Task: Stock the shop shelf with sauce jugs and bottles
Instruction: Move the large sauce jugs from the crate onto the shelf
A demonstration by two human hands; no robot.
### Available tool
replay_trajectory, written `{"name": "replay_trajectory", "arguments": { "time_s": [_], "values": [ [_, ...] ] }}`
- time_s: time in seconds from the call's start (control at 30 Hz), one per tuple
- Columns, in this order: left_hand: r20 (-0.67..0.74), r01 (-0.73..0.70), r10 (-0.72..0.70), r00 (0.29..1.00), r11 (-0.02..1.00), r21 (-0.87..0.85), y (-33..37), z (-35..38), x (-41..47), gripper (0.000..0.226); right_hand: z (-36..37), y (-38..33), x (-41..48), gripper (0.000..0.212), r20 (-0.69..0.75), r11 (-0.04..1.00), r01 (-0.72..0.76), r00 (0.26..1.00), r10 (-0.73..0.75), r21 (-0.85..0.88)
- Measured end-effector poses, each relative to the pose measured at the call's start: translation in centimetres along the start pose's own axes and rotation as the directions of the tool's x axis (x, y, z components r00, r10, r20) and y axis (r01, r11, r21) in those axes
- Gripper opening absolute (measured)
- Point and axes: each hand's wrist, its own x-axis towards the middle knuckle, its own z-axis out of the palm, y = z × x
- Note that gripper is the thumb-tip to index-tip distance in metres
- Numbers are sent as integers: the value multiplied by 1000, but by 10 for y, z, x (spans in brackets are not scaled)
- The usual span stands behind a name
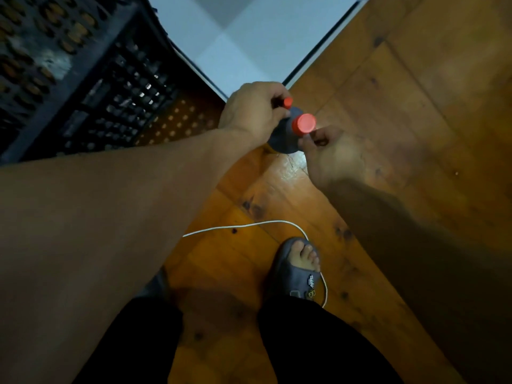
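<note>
A dark sauce jug (282,139) with a large red cap (304,123) hangs above the wooden floor at the frame's centre. My left hand (255,112) is closed over its top, where a smaller red cap or handle end (287,102) pokes out between the fingers. My right hand (329,153) touches the jug from the right, its fingertips just under the large cap. The jug's lower body is mostly hidden by both hands. No shelf is in view.
A black plastic crate (91,87) with a lattice wall stands at the left. Pale tiled floor (249,37) lies beyond a metal threshold strip. A white cable (249,224) loops over the wooden floor near my sandalled foot (297,267).
</note>
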Motion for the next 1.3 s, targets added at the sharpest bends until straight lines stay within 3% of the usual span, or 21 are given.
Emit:
{"name": "replay_trajectory", "arguments": {
  "time_s": [0.27,0.43,0.6,0.9,1.07,1.3],
  "values": [
    [-57,20,-27,998,993,-115,0,-48,-80,16,-36,-30,-63,17,112,987,156,982,-150,-42],
    [-107,-29,19,994,995,-92,29,-113,-148,12,-79,-70,-130,4,172,967,255,953,-248,-22],
    [-147,-88,78,986,994,-63,79,-203,-211,13,-137,-124,-204,14,143,944,330,933,-329,16],
    [-263,-225,208,942,974,-37,193,-391,-309,19,-280,-260,-334,14,14,848,529,848,-530,28],
    [-345,-305,273,898,952,-40,254,-489,-344,16,-355,-332,-386,18,-73,754,657,751,-656,-14],
    [-390,-489,467,794,871,47,363,-608,-379,7,-463,-408,-449,16,-327,667,745,627,-707,-13]
  ]
}}
